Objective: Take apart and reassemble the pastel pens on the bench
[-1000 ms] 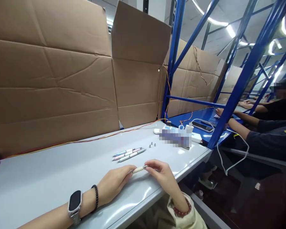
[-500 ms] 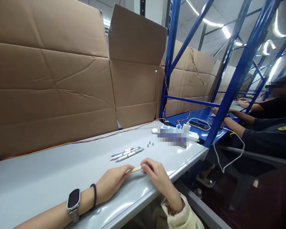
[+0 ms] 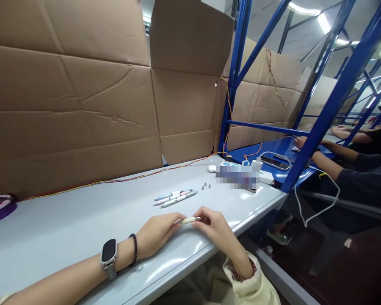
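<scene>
Both my hands meet on a cream-coloured pen (image 3: 189,220) near the front edge of the grey table (image 3: 66,228). My left hand (image 3: 157,234), with a watch and a dark bead bracelet on its wrist, pinches the pen's left end. My right hand (image 3: 216,229) has its fingers closed round the right end, where a metal tip shows. Three more pens (image 3: 175,197) lie side by side a little farther back. Beside them stand three small grey cone-shaped tips (image 3: 205,186).
Flattened cardboard (image 3: 82,97) walls the back of the table, with a red and yellow wire (image 3: 114,181) along its foot. A charger and white devices (image 3: 241,171) sit at the right end. Blue rack posts (image 3: 330,93) stand beyond. Another person's arms (image 3: 333,163) work at the neighbouring bench.
My hands stay together on the pen; its metal tip shows again between my fingers. The view has shifted slightly up and to the left.
</scene>
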Demonstrator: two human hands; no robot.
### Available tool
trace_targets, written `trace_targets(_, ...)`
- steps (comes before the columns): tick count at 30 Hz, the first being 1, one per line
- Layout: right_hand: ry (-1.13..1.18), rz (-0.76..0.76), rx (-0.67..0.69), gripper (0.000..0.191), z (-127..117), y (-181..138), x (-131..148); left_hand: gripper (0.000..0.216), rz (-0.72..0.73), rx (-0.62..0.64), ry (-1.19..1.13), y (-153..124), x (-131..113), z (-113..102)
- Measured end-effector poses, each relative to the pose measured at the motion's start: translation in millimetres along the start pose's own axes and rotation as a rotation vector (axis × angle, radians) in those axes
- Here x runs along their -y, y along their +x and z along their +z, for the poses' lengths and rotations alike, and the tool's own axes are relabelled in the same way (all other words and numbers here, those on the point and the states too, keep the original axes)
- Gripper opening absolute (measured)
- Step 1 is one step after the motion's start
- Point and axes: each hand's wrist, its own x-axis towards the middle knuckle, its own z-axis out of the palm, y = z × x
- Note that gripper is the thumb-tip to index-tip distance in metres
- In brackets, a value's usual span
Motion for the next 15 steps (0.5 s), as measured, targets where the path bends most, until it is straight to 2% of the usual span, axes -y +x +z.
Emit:
trace_targets(1, -0.019, 0.000, 0.007, 0.011, -0.1, -0.1, -0.5, 0.030, 0.006, 0.003, 0.000, 0.0, 0.2, 0.1)
trace_targets(4, -0.125, -0.037, -0.013, 0.034, 0.9, 0.3, -2.2, 0.031, 0.021, -0.013, -0.019, 0.0, 0.6, 0.3)
trace_targets(6, -0.181, -0.082, -0.018, 0.042, 2.1, 0.6, -3.3, 0.032, 0.019, -0.018, -0.026, -0.3, 0.8, 0.5)
trace_targets(11, -0.239, -0.124, 0.026, 0.049, 4.5, -0.1, -7.0, 0.031, 0.023, -0.024, -0.033, -0.3, 1.7, 0.5)
trace_targets(15, -0.230, -0.083, -0.034, 0.050, 5.5, 1.7, -3.7, 0.027, 0.032, -0.025, 0.007, 0.1, 1.7, 0.0)
